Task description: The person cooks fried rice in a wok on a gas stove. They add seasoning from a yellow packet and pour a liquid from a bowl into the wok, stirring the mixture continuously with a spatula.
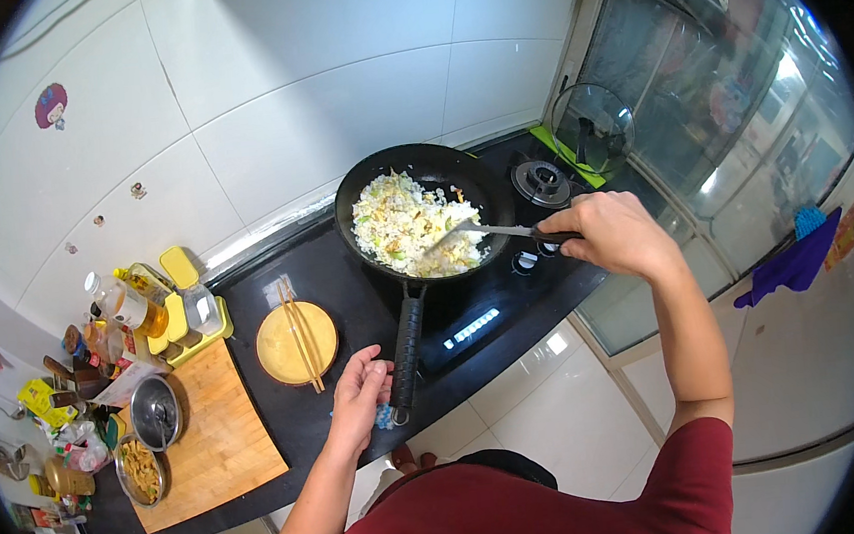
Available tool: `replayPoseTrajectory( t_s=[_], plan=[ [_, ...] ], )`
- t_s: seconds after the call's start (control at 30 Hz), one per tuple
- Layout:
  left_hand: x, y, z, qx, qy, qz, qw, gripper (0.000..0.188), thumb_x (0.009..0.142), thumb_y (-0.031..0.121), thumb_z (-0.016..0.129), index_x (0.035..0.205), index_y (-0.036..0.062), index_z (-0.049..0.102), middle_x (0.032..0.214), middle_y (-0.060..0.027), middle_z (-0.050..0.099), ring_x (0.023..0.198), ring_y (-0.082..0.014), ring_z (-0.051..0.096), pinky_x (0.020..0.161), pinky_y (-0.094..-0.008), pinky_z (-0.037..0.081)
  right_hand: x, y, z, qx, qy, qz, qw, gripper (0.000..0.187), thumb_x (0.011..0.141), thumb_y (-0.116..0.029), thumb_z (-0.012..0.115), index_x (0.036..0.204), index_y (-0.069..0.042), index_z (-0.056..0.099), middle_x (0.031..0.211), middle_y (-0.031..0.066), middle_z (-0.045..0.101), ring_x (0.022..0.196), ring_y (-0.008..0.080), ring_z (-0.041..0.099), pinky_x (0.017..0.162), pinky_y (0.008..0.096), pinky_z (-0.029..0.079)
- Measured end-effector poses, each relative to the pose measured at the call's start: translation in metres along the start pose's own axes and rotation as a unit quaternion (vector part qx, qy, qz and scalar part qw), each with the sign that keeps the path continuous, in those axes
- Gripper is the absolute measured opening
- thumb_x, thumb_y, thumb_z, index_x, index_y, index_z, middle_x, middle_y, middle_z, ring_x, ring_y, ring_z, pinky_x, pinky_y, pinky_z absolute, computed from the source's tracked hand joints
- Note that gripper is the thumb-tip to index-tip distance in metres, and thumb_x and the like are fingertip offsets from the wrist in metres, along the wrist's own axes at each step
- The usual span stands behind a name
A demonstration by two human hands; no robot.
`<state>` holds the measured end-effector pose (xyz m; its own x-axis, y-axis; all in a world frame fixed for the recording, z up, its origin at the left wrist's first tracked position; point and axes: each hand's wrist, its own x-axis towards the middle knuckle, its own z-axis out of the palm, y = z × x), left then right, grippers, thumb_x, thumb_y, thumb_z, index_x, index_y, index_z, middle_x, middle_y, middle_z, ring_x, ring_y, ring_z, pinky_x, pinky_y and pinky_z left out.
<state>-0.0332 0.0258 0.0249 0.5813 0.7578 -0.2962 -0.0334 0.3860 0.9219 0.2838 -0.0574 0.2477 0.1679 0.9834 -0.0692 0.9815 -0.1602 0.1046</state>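
Observation:
A black frying pan (pixel 493 212) stands on the left burner with rice (pixel 388 220) in it, mixed with yellow egg-like bits and some green pieces. My right hand (pixel 613 230) is closed round the dark handle of a spatula (pixel 499 228), whose blade dips into the rice. Just left of the pan's long black handle (pixel 409 344) is my left hand (pixel 359 391), its fingers loosely bent and apart, not gripping the handle. A blue-and-white patterned cloth (pixel 385 417) shows beneath it, partly hidden. Beside this hand, wooden chopsticks (pixel 302 337) lie across a yellow plate (pixel 275 347).
On the left, a wooden cutting board (pixel 224 424) bears a metal bowl (pixel 134 409) and a bowl of yellowish food (pixel 142 472). Bottles (pixel 134 308) and jars crowd behind it. A second burner (pixel 542 183) and a glass lid (pixel 591 125) are at the right, beside glass panels.

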Motion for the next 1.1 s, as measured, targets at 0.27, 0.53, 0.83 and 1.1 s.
replayPoseTrajectory(
  t_s=[0.27, 0.53, 0.83, 1.1],
  plan=[
    [-0.003, -0.012, 0.011, 0.034, 0.015, 0.034, 0.999, 0.04, 0.101, 0.026, 0.052, 0.134, 0.0044, 0.046, 0.105, -0.0026, 0.059, 0.085, -0.0084, 0.055, 0.071, -0.0228, 0.045, 0.041, 0.0, 0.081, 0.003, 0.051, 0.021, 0.998, 0.022, 0.079, -0.019, 0.067, 0.1, -0.02, 0.075, 0.089, 0.0134, 0.072, 0.088, 0.0304, 0.07, 0.075, 0.0439, 0.055],
    [-0.03, -0.013, 0.006, 0.007, 0.076, 0.04, 0.996, 0.046, 0.099, 0.027, 0.056, 0.134, -0.0006, 0.046, 0.11, -0.0072, 0.063, 0.095, -0.0131, 0.058, 0.082, -0.0269, 0.047, 0.073, 0.015, 0.071, 0.068, 0.097, 0.066, 0.991, 0.025, 0.083, -0.025, 0.067, 0.106, -0.019, 0.074, 0.095, 0.0147, 0.072, 0.091, 0.0318, 0.069, 0.082, 0.0433, 0.054],
    [-0.046, -0.012, 0.007, 0.008, 0.085, 0.043, 0.995, 0.041, 0.101, 0.03, 0.053, 0.13, 0.0018, 0.049, 0.117, -0.009, 0.064, 0.1, -0.0136, 0.059, 0.084, -0.0271, 0.048, 0.08, -0.022, 0.104, 0.015, 0.092, -0.048, 0.994, 0.021, 0.082, -0.013, 0.057, 0.096, -0.016, 0.073, 0.084, 0.0155, 0.071, 0.082, 0.0333, 0.07, 0.072, 0.0453, 0.055],
    [-0.05, -0.014, -0.003, 0.002, 0.088, 0.042, 0.995, 0.038, 0.101, 0.028, 0.052, 0.129, 0.0021, 0.051, 0.115, -0.0077, 0.064, 0.099, -0.0124, 0.058, 0.083, -0.0269, 0.047, -0.005, -0.002, 0.004, -0.038, 0.064, -0.036, 0.997, 0.029, 0.073, -0.014, 0.072, 0.103, -0.015, 0.074, 0.083, 0.0135, 0.07, 0.083, 0.03, 0.068, 0.074, 0.0403, 0.053]
  ],
)
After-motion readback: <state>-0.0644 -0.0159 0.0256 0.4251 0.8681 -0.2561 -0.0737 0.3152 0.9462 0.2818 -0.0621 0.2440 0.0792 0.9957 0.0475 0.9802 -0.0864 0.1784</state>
